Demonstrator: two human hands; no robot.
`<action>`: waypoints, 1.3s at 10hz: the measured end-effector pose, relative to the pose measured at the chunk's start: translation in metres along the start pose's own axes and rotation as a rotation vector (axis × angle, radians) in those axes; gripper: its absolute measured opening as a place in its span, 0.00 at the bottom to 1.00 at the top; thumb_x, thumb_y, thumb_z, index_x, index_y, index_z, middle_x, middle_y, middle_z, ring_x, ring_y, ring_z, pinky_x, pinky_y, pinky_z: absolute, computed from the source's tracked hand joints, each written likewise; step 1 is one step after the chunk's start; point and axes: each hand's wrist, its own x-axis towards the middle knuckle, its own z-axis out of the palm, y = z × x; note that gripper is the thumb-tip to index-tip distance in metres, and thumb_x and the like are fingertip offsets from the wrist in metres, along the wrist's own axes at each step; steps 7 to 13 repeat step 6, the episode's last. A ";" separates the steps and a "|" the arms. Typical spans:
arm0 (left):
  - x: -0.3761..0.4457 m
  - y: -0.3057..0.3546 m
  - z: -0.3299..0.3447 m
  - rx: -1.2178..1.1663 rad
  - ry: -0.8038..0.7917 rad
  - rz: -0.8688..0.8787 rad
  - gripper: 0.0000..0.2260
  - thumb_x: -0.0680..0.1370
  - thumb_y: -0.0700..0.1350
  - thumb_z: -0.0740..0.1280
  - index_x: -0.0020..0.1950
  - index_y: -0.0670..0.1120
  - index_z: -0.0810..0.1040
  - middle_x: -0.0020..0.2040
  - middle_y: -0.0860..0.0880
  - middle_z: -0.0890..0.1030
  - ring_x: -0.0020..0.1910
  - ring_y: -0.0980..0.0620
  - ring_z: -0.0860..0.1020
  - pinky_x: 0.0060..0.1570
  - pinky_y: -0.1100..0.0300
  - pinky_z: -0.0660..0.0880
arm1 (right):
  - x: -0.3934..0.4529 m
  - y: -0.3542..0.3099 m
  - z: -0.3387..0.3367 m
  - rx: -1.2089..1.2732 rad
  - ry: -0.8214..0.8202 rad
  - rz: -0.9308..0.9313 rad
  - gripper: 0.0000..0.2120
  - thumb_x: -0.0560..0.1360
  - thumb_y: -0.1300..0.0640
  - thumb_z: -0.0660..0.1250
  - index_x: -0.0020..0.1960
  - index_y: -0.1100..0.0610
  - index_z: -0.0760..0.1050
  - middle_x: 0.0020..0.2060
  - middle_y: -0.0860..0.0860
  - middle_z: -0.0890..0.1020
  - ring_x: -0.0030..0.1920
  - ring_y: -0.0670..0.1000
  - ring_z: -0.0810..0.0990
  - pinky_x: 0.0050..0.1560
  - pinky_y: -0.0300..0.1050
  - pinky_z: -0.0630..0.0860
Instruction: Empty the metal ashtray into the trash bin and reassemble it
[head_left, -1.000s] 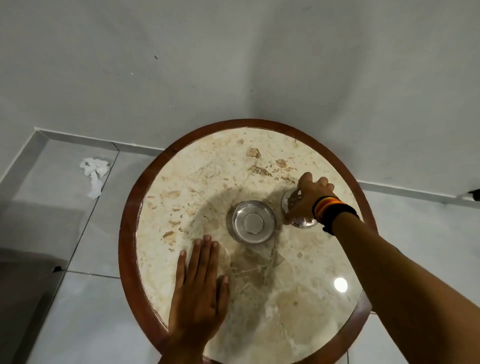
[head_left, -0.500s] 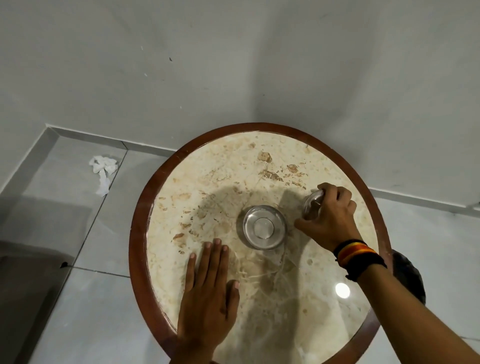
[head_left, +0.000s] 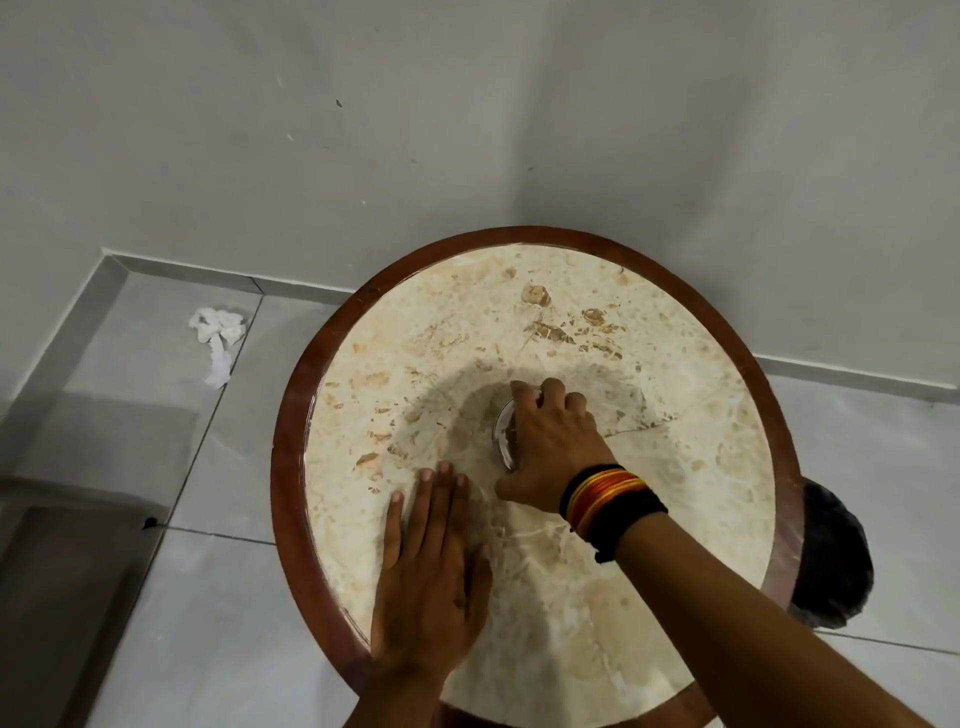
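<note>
The left hand (head_left: 434, 566) is lying spread flat on the round table (head_left: 291, 467) nearest the viewer, while beyond it the right hand (head_left: 550, 447) is cupping the metal ashtray (head_left: 503, 436) at the table's centre, probably seating its lid, which next needs pressing square.

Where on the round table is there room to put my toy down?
The far side of the table, between the right hand and the wooden rim by the wall, is bare. So is the right side, toward the black trash bin. It's crowded in the middle, where that hand covers the ashtray, and near you, where the left hand lies flat.
</note>
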 end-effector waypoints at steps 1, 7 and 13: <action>0.001 0.001 -0.002 -0.001 0.004 -0.013 0.30 0.83 0.56 0.53 0.83 0.42 0.64 0.84 0.43 0.64 0.83 0.41 0.62 0.79 0.38 0.60 | 0.004 -0.003 0.008 -0.006 -0.011 -0.010 0.51 0.64 0.42 0.73 0.79 0.56 0.53 0.70 0.60 0.63 0.68 0.65 0.65 0.67 0.60 0.72; -0.003 -0.005 0.008 -0.113 0.049 0.022 0.29 0.85 0.54 0.50 0.85 0.43 0.58 0.87 0.43 0.55 0.87 0.46 0.52 0.84 0.41 0.53 | -0.023 0.029 0.026 0.151 0.662 0.057 0.40 0.81 0.38 0.52 0.82 0.62 0.45 0.82 0.59 0.48 0.82 0.58 0.47 0.79 0.65 0.54; -0.003 -0.005 0.008 -0.113 0.049 0.022 0.29 0.85 0.54 0.50 0.85 0.43 0.58 0.87 0.43 0.55 0.87 0.46 0.52 0.84 0.41 0.53 | -0.023 0.029 0.026 0.151 0.662 0.057 0.40 0.81 0.38 0.52 0.82 0.62 0.45 0.82 0.59 0.48 0.82 0.58 0.47 0.79 0.65 0.54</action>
